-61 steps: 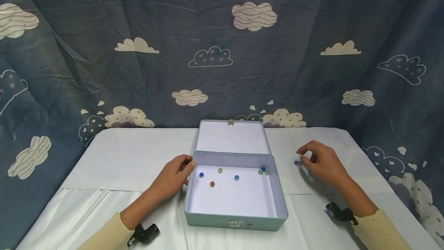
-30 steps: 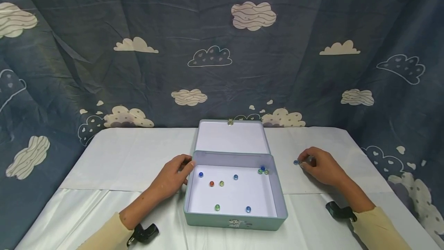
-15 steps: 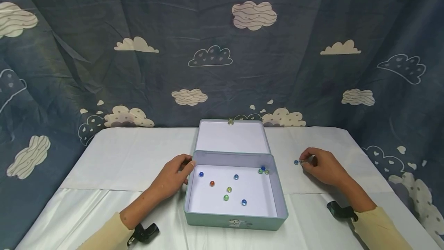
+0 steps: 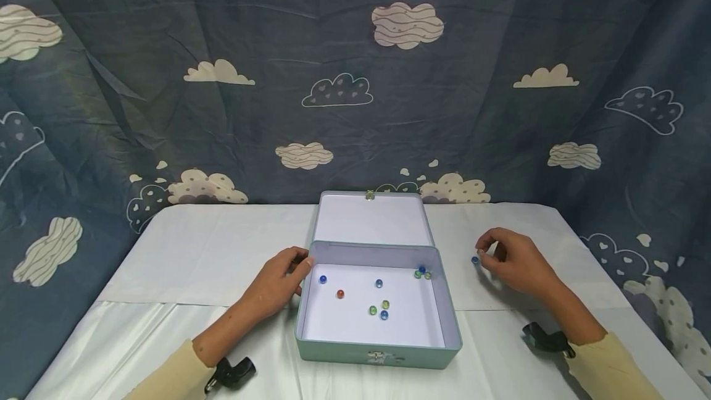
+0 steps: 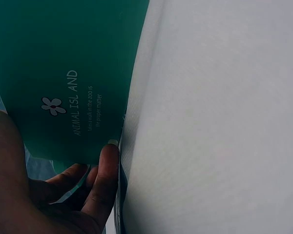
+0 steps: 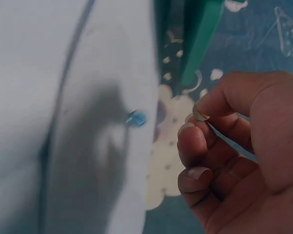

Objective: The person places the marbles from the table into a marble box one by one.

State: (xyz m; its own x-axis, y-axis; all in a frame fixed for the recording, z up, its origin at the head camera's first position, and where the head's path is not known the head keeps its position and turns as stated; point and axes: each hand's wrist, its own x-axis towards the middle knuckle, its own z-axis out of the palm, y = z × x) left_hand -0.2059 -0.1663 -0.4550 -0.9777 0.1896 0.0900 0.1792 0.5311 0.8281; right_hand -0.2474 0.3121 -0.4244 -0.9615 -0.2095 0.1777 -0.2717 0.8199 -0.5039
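A green tin box (image 4: 383,355) with its hinged lid (image 4: 372,220) laid open stands in the middle of the white table. My left hand (image 4: 276,279) grips its left wall near the back corner, thumb at the rim. In the left wrist view that wall of the tin (image 5: 58,44) shows printed lettering. Right of the box, my right hand (image 4: 513,261) is raised a little above the cloth. Thumb and index finger pinch a small marble (image 6: 201,116), mostly hidden by the fingertips. A blue marble (image 4: 474,260) lies on the cloth just below them.
Inside the tin lie several glass marbles: a red one (image 4: 340,294), a dark blue one (image 4: 323,279), a loose group near the middle (image 4: 384,315) and a cluster at the back right corner (image 4: 422,270). A dark cloud-print curtain (image 4: 344,128) hangs behind the table.
My right hand has closed on one of two marbles on the cloth and lifted it slightly. Inside the box, green and blue marbles have rolled together near the middle. The left hand stays put.
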